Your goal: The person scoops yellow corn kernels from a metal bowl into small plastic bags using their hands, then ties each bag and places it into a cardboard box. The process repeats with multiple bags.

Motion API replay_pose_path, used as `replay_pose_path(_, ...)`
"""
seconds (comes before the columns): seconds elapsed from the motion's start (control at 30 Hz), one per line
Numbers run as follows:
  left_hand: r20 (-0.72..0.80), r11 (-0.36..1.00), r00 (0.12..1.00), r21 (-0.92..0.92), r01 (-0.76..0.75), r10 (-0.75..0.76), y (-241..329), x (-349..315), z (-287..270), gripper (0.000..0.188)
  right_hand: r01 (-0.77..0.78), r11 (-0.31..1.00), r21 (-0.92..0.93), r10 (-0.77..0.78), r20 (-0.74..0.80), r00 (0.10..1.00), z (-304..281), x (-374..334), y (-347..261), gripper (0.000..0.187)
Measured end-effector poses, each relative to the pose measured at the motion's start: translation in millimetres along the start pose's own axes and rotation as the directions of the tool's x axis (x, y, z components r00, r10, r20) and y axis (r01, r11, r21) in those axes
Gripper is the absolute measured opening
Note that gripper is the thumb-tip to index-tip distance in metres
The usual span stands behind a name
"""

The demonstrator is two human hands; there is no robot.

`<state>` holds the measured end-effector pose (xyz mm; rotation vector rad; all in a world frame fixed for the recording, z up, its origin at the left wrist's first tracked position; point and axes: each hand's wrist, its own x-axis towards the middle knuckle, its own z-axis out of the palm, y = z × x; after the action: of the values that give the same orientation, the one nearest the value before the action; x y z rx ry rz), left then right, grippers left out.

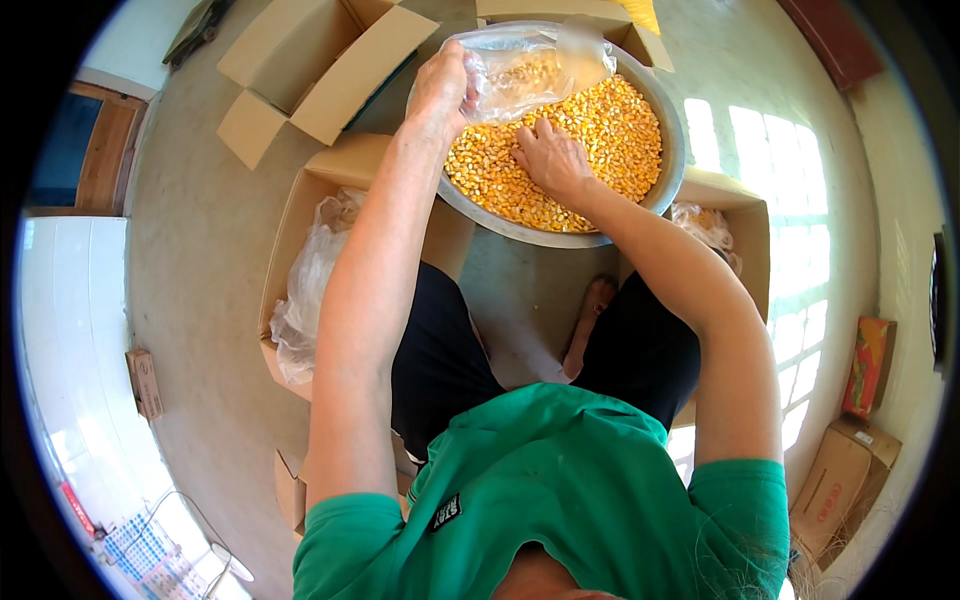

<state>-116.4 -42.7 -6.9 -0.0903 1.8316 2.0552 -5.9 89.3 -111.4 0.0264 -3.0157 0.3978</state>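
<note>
A wide round metal basin (672,110) full of yellow corn kernels (625,140) stands in front of my knees. My left hand (440,88) is at its far left rim, closed on the edge of a clear plastic bag (490,95). The bag lies tilted over the far part of the basin, with some kernels showing through it. On the corn just below the bag is my right hand (552,160). Its fingers are curled down into the kernels, and the fingertips are partly hidden.
Cardboard boxes flank my legs: the left box (285,225) holds crumpled plastic bags (315,280), the right one (745,215) more plastic. An open carton (350,75) sits at the far left. Another box (840,485) and a red carton (868,365) line the right wall.
</note>
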Motion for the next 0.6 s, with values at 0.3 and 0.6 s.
replay_pose_path(0.3, 0.009, 0.999, 0.999, -0.011, 0.044, -0.044, -10, -9, 0, 0.030, -0.065, 0.996, 0.068, 0.055, 0.145, 0.988, -9, -2, 26, 0.029)
replay_pose_path(0.6, 0.042, 0.994, 0.998, 0.101, 0.035, -0.040, -18, -16, -12, 0.029, -0.300, 0.797, 0.525, -0.002, 0.498, 0.867, -99, 0, 26, 0.025)
